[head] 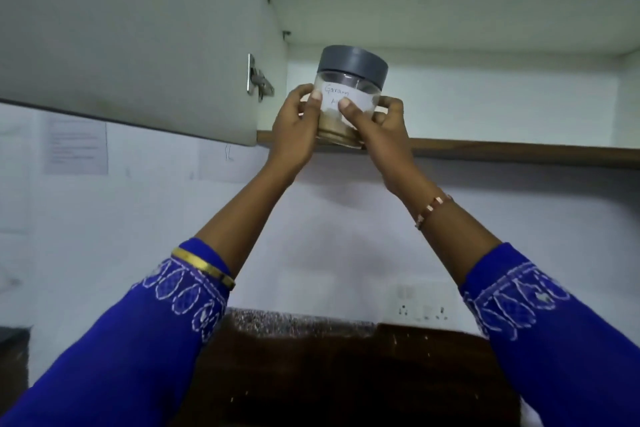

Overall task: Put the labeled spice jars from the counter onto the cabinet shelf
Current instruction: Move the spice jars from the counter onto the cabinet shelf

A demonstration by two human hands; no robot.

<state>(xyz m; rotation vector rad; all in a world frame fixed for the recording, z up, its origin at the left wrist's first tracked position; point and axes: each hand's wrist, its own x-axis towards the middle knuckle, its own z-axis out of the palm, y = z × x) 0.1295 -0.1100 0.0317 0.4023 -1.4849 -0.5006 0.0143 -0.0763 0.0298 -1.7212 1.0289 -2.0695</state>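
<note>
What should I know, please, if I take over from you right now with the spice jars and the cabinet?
Left hand: grips the left side of the spice jar, thumb on its paper label.
Right hand: grips the right side, thumb on the label too.
The jar, with its grey lid on and brownish powder inside, is upright at the front edge of the lower cabinet shelf; whether its base already rests on the shelf cannot be told.
The cabinet door is open.
Done: jar lifted to the shelf.
Left: set it down, let go. No other jars are in view.
</note>
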